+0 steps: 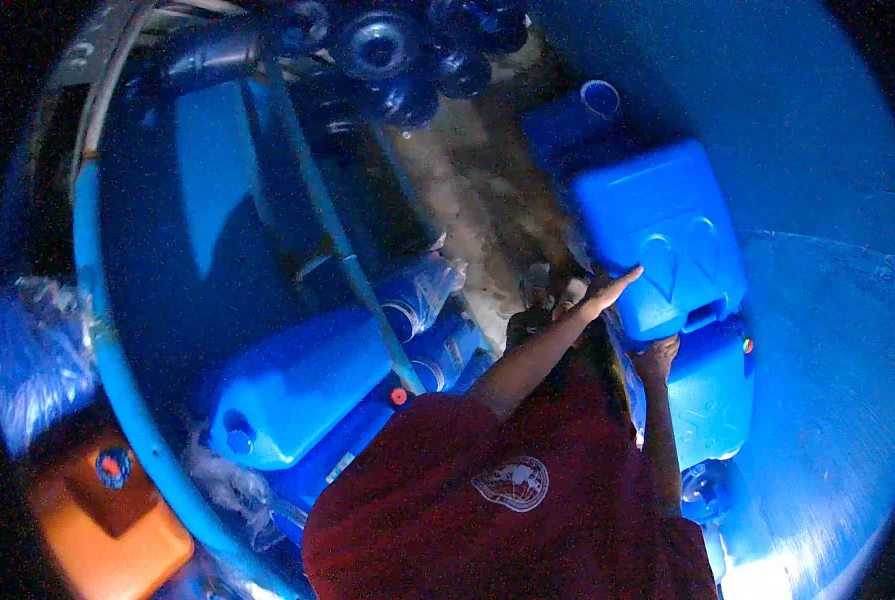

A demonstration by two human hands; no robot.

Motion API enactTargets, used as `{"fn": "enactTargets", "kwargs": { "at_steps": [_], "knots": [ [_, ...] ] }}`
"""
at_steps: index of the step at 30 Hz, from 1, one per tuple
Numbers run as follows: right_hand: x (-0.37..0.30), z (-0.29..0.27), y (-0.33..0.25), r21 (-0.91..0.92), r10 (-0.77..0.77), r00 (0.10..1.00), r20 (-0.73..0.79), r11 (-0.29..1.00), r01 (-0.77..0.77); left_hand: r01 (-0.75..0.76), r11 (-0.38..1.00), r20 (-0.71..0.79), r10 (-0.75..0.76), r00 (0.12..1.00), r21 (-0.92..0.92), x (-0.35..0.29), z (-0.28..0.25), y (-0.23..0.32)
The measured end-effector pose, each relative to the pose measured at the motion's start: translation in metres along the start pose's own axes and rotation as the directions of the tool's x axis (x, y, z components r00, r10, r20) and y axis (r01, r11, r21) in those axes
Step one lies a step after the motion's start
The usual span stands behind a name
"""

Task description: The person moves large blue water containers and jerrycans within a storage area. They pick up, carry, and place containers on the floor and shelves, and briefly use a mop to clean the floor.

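Observation:
A blue plastic jerrycan (pixel 657 230) with two molded teardrop shapes lies tilted in front of me, to my right. My left hand (pixel 607 291) grips its left edge, one digit stretched over the top face and the other fingers mostly hidden. At its near end, beside the recessed handle, my right hand (pixel 655 358) is closed around the edge with curled fingers. Directly below it sits a second, lighter blue jerrycan (pixel 712 395) with a small red and green cap at its side.
A dark blue container with a round opening (pixel 599 97) stands beyond. Big clear bottles (pixel 377 50) are piled at the far end. On the left, blue jerrycans (pixel 297 380) lie behind blue pipe rails (pixel 117 370), near an orange jerrycan (pixel 117 530). A blue wall (pixel 817 300) rises at right.

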State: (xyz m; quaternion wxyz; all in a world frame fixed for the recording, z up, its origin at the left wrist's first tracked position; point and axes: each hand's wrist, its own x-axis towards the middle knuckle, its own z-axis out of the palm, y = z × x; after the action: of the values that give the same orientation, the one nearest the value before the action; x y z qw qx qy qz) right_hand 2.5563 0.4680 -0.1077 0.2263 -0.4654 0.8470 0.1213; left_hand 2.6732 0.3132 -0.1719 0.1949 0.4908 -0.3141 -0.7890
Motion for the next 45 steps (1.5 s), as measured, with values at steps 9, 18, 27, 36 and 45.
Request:
{"fn": "enactTargets", "kwargs": {
  "at_steps": [9, 18, 27, 36, 45],
  "knots": [
    [0.031, -0.045, 0.063, 0.117, -0.306, 0.952, -0.007, 0.945, 0.304, -0.042, 0.995, -0.097, 0.051, 0.994, 0.090, 0.032, 0.001, -0.040],
    [-0.001, -0.024, 0.038, -0.067, -0.373, 0.911, -0.176, 0.928, 0.367, -0.196, 0.977, -0.236, 0.210, 0.949, 0.083, 0.032, 0.012, -0.046],
    [0.044, -0.016, 0.077, 0.010, -0.547, 0.818, -0.176, 0.830, 0.557, -0.366, 0.929, -0.318, 0.364, 0.875, 0.056, 0.045, 0.013, -0.056],
    [0.013, -0.039, 0.039, 0.270, -0.233, 0.972, 0.032, 0.938, 0.216, -0.019, 0.846, -0.446, 0.301, 0.843, 0.534, 0.004, 0.048, -0.100],
    [0.069, -0.006, 0.075, 0.376, -0.565, 0.804, 0.188, 0.797, 0.472, -0.082, 0.622, -0.259, 0.438, 0.861, 0.779, -0.111, 0.027, 0.041]
  ]
}}
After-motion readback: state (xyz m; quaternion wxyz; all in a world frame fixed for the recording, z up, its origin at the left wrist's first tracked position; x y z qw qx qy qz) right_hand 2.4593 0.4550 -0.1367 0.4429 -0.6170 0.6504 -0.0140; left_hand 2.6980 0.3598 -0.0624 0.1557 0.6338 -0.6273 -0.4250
